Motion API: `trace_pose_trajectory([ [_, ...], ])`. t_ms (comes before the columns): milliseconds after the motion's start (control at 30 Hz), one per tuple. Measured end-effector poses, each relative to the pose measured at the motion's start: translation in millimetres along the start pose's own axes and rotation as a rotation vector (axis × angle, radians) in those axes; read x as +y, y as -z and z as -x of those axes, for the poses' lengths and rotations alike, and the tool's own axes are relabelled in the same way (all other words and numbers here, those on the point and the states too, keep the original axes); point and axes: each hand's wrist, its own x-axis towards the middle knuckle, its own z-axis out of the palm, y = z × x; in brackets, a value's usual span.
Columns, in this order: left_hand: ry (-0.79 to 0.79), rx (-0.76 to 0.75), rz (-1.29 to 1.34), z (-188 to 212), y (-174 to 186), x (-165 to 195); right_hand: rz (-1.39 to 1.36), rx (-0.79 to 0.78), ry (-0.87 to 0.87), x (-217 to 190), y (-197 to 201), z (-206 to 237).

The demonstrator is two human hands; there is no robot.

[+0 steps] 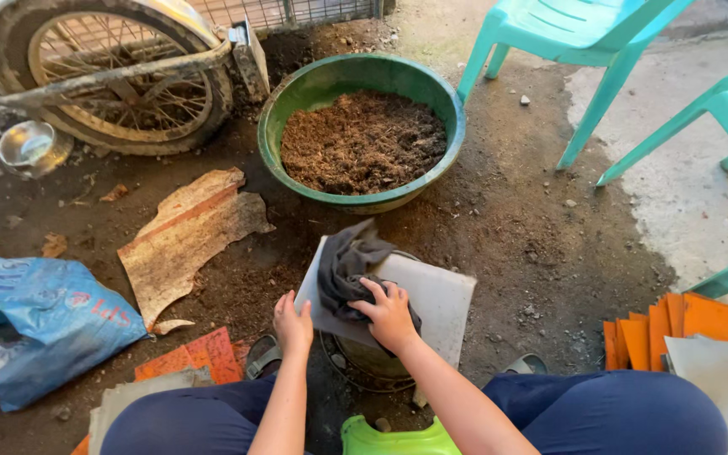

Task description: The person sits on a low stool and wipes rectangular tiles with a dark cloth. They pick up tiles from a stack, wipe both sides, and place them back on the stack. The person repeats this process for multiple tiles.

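- Grey square tile [431,295] lies flat across a round container [364,366] between the knees, so the slab sits raised off the dirt floor [532,244], within easy reach.
- Left hand [292,324] presses on the tile's near-left edge, grip clamped over the rim; judged to steady it against sliding.
- Right hand [391,313] has its grip bunched on a dark grey rag [349,265], pushed flat onto the tile face; loose end trails to the far corner.
- Green basin [362,131] of brown fibrous soil stands just beyond.
- Orange tiles [659,329] stacked at right, more at lower left, near a blue sack [35,320].
- Turquoise chairs [583,34] and a wheel [111,76] stand well apart.
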Motion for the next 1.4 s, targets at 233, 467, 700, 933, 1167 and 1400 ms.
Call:
trace_pose_trajectory([
  [233,0.298,-0.295,-0.227,18,18,5,-0.389,0.439,-0.31,-4,57,-57],
  [467,0.113,-0.2,0.402,8,6,-20,-0.721,0.083,-0.37,15,200,-66],
  [700,0.266,-0.285,0.708,2,1,-25,-0.646,-0.714,-0.18,60,246,-83],
  [933,0.211,-0.252,0.327,10,-2,-23,0.172,-0.867,-0.356,39,106,-116],
  [1167,0.314,-0.289,0.576,11,-16,-32,0.17,-0.326,-0.191,-59,-28,-25],
  [1400,0.382,-0.235,0.814,18,-30,-42,0.229,-0.039,-0.207,2,-18,10],
])
